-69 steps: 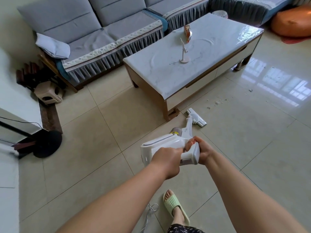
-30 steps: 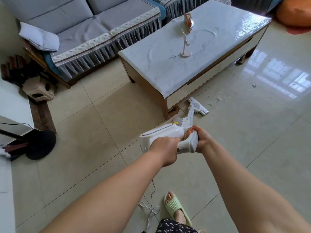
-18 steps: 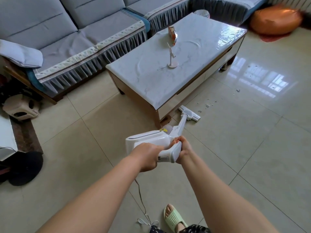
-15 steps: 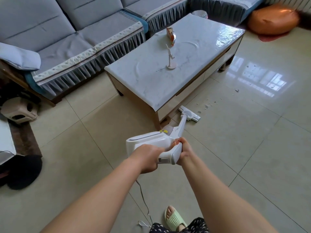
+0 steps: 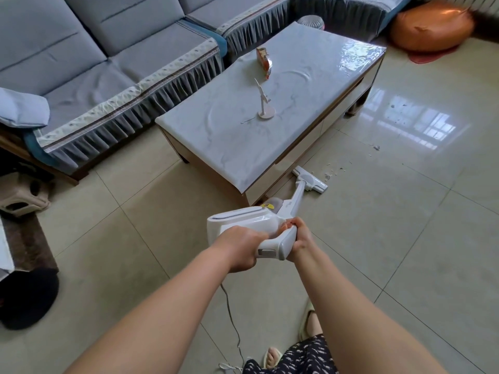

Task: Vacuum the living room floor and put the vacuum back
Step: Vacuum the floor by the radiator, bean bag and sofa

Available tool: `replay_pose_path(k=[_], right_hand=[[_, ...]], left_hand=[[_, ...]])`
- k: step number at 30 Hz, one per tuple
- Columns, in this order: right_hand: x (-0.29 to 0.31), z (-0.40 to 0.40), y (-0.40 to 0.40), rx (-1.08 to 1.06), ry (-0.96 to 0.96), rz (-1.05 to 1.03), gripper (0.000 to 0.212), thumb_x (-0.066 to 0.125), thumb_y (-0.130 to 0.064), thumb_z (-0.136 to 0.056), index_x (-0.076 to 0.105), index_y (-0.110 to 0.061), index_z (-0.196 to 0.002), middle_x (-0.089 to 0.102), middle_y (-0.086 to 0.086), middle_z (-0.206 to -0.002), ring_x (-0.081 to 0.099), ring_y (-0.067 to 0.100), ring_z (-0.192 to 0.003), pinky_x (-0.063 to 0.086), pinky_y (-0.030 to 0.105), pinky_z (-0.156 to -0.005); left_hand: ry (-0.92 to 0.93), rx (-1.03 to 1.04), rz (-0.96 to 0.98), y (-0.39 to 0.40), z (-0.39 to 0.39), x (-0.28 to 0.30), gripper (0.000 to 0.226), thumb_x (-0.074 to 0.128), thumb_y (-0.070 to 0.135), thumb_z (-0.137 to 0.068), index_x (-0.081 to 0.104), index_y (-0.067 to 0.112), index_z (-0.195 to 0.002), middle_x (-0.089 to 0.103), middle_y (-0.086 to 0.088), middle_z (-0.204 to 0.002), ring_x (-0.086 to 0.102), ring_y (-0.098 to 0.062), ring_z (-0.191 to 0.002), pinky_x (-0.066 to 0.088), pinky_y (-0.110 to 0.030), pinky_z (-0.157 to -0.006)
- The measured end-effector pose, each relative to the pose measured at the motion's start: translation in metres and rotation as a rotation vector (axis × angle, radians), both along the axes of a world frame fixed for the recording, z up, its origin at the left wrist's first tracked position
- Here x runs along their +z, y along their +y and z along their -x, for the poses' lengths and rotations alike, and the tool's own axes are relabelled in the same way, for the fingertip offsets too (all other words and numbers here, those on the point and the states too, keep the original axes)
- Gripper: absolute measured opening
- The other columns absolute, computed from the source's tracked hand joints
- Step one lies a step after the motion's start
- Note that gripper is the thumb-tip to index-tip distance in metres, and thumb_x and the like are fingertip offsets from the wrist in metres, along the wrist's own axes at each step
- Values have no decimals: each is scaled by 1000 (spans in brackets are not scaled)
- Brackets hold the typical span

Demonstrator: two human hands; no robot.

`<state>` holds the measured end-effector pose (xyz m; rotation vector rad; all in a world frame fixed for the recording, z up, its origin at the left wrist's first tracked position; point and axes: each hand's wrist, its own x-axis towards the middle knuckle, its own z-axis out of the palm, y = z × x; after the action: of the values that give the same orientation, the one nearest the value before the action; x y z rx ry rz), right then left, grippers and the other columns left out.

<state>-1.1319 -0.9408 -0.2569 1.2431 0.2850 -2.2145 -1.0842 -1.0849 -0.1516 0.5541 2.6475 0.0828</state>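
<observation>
A white stick vacuum (image 5: 243, 220) slants down from my hands to the beige tiled floor (image 5: 391, 238). My left hand (image 5: 240, 248) grips the handle from the left, and my right hand (image 5: 301, 238) grips it from the right. The vacuum's floor head (image 5: 310, 180) lies flat on the tiles beside the near corner of the coffee table (image 5: 229, 147). Small bits of debris (image 5: 333, 172) are scattered just right of the head, with more crumbs (image 5: 375, 147) farther off. A thin power cord (image 5: 232, 319) trails back over the floor under my arms.
A grey sofa (image 5: 113, 66) runs along the back left. On the coffee table are a white stand (image 5: 265, 109) and an orange packet (image 5: 266, 62). An orange beanbag (image 5: 429, 25) sits at the far right, a black fan base (image 5: 27, 298) and a small stool (image 5: 21, 198) at the left.
The floor head has slid forward along the table's front edge toward the debris. My view has shifted right and both hands have kept their hold on the handle.
</observation>
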Motion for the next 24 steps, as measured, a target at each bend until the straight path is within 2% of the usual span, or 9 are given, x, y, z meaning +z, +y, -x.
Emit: replay_pose_path(k=[4,16,24], right_hand=[[0,38,16,-22,10,1,20,54,-5,-63,38,-16,-59,45,-4,-45,43,9,-32,42,14,-38],[-13,121,73,-22,21,4,19,53,-7,-63,38,-17,-60,45,-4,-45,44,8,-33,43,14,-39],[-16,173,134,-21,10,-33,19,57,-7,-65,45,-12,-50,48,-4,-46,46,8,-35,44,14,-43]], left_hand=[[-12,-2,-4,16,41,2,35,54,15,-87,54,27,-120,65,-6,-116,58,-29,-106,35,-29,-73],[-52,20,-32,70,121,-10,26,55,13,-83,57,23,-107,65,-6,-108,59,-31,-99,36,-29,-69],[-61,2,-90,125,175,-17,28,57,14,-84,58,23,-110,65,-7,-111,58,-31,-101,38,-29,-72]])
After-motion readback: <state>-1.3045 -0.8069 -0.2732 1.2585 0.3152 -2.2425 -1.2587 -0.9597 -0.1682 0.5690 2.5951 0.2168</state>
